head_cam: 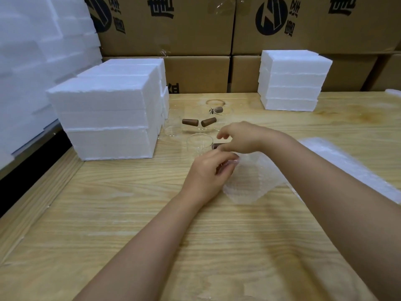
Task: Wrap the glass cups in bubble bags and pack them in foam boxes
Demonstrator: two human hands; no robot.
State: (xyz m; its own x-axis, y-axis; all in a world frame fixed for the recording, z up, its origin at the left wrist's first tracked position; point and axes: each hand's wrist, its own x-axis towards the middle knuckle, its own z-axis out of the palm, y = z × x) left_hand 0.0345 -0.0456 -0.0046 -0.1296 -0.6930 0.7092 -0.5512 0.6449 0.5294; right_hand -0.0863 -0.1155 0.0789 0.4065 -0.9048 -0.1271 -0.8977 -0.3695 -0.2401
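Packing warehouse: stacked cartons (165,25), foam boxes (108,118).

Wooden table (130,213): foam box stacks (108,118), glass cups (199,144), bubble bags (342,161).

Both bare arms reach forward, and the two hands meet close together. The left hand (206,172) has its fingers curled and pinches the edge of the bubble bag (245,181) with thumb and fingers. The right hand (240,137) sits just past the left one with its wrist bent and fingers curled down, but it is hard to see if it holds anything.
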